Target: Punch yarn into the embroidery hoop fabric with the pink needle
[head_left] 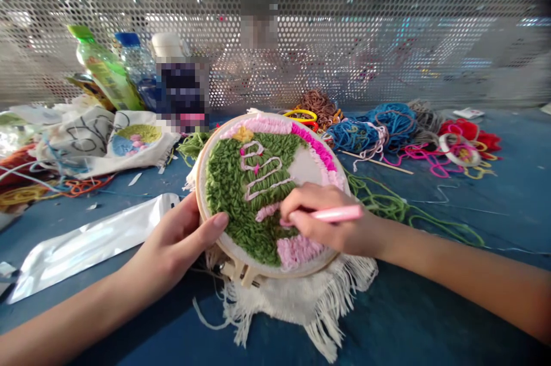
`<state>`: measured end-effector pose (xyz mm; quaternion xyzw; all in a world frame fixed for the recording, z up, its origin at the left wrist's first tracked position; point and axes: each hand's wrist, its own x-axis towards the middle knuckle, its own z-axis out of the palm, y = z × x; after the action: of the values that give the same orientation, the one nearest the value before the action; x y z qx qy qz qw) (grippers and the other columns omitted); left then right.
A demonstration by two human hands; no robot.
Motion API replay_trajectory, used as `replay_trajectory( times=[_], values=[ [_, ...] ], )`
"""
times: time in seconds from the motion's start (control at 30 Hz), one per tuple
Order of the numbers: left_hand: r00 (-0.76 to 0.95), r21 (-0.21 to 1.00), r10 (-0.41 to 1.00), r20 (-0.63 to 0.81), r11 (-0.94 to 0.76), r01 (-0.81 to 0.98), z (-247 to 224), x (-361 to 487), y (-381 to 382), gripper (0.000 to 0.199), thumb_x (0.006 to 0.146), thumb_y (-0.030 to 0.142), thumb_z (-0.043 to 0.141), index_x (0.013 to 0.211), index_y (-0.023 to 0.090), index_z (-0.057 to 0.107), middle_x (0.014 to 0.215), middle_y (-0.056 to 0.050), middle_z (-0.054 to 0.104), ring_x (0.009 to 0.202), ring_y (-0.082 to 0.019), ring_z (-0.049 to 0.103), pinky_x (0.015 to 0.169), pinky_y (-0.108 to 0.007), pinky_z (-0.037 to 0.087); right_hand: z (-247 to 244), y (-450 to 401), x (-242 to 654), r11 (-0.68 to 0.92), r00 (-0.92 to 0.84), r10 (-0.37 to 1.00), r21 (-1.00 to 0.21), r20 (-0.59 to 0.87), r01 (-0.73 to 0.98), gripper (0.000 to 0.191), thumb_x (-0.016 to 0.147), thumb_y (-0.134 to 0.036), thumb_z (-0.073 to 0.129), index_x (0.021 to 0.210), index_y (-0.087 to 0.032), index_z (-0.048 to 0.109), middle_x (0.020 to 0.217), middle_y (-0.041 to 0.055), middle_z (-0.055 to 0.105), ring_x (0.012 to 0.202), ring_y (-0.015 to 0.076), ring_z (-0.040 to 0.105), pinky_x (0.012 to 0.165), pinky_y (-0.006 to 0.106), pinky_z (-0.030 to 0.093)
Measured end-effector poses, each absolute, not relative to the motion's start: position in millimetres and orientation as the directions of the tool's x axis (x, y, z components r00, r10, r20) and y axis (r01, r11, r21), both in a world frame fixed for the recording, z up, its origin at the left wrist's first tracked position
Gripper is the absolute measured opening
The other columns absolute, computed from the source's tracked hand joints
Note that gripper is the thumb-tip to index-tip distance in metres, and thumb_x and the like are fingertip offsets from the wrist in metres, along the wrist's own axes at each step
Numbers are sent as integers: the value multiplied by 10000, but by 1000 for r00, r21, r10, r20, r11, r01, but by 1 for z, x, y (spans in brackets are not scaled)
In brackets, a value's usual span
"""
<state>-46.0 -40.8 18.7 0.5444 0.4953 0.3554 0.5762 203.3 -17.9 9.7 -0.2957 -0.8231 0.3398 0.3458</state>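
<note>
The left hand (pixel 181 237) grips the wooden embroidery hoop (pixel 198 197) at its near left edge, with the thumb lying across the stitched face, and the forearm runs out past the lower left corner of the view. The right hand (pixel 321 220) is closed around a pink punch needle (pixel 338 214), its fingertips (pixel 286 214) over the stitching and hiding the tool's tip. The hoop sits tilted, its wooden clasp (pixel 241 271) at the near side, above a fringed cream cloth (pixel 301 308) on the blue tabletop (pixel 408 308). Green yarn loops (pixel 236 199) fill most of the hoop, with pink loops (pixel 297 251) along its rim and a patch of bare cloth (pixel 305 165) at upper right. Left of the hoop lie a silver foil pouch (pixel 86 245), with no readable print, and a second embroidered cloth (pixel 133 139). Beyond it are heaps of blue yarn (pixel 387 125), brown yarn (pixel 321 108) and red yarn (pixel 471 133), plus a thin wooden stick (pixel 379 162). Farther back, two plastic bottles (pixel 103 67) stand by a pixelated object (pixel 183 93) against a perforated metal screen (pixel 344 27); no label can be read.
</note>
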Motion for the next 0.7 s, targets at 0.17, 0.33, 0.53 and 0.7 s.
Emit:
replay_trajectory(
  times=[0.17,0.33,0.53,0.7],
  values=[
    [261,980,949,-176,142,142,20,-45,-41,578,780,442,714,1295,249,533,1012,-41,752,859,-254,705,548,-223,550,7,-13,205,397,-539,802,-904,258,158,143,849,-207,512,777,-181,632,656,4,643,537,107,553,515,234,417],
    [249,974,950,-189,148,173,22,-47,-40,555,779,418,716,1280,239,562,649,25,673,528,-173,607,468,-230,495,2,-1,213,156,-241,948,-964,207,-216,159,725,-221,502,602,-169,587,497,-25,550,309,45,374,305,195,200],
    [255,982,954,-157,123,143,23,-49,-38,453,776,328,734,1198,206,623,582,56,599,393,-72,432,361,-144,368,0,3,213,150,-185,962,-954,202,-261,146,677,-222,509,560,-166,576,487,-22,540,297,39,356,289,194,175],
    [253,987,960,-117,84,140,21,-52,-39,386,752,288,753,1115,186,667,563,51,582,395,-63,427,341,-123,331,-1,-5,211,298,-321,899,-953,299,-54,176,797,-190,475,655,-174,578,541,-32,552,366,55,404,348,195,277]
  ],
)
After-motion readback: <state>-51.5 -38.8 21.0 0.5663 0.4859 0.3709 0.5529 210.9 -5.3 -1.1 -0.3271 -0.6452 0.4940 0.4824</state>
